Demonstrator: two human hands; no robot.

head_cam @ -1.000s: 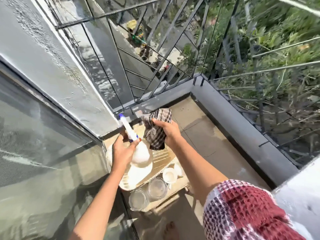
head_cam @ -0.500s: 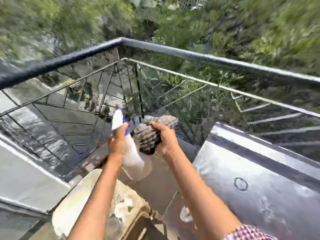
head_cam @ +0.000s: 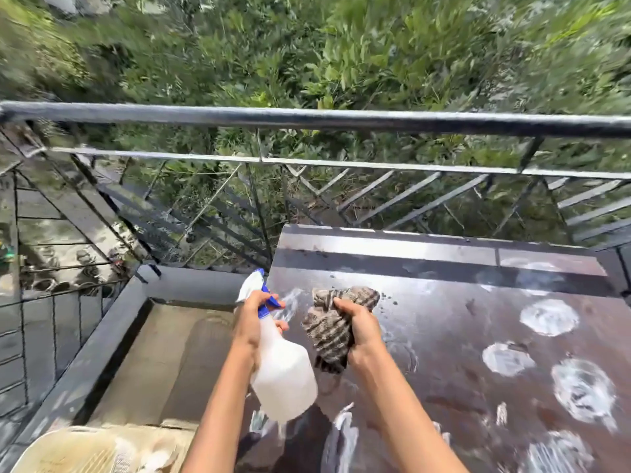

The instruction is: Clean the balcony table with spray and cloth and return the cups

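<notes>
While clamping left hand (head_cam: pixel 251 322) fingers round spray bottle (head_cam: pixel 283 373) neck and right hand (head_cam: pixel 363 332) fingers on bunched checked cloth (head_cam: pixel 329 331), above tabletop's (head_cam: pixel 444 336) left edge: spraying step, likely. Next: aim nozzle (head_cam: pixel 251 281) at white rings (head_cam: pixel 548 317), squeeze, wipe.

Hands: two, left hand (head_cam: pixel 252 322) and right hand (head_cam: pixel 362 331). Bare forearms (head_cam: pixel 218 404): two.
Spray bottle (head_cam: pixel 283 373): one, white, with one blue trigger.
Cloth (head_cam: pixel 329 331): one, checked.
Table (head_cam: pixel 461 322): one, dark top.
Round white marks (head_cam: pixel 549 317) on tabletop: five clear; further streaks near front edge too blurred to count.
Railing (head_cam: pixel 307 119): one, two horizontal bars along top.
Cream basket (head_cam: pixel 68 448): one; contents blurred, uncountable.
</notes>
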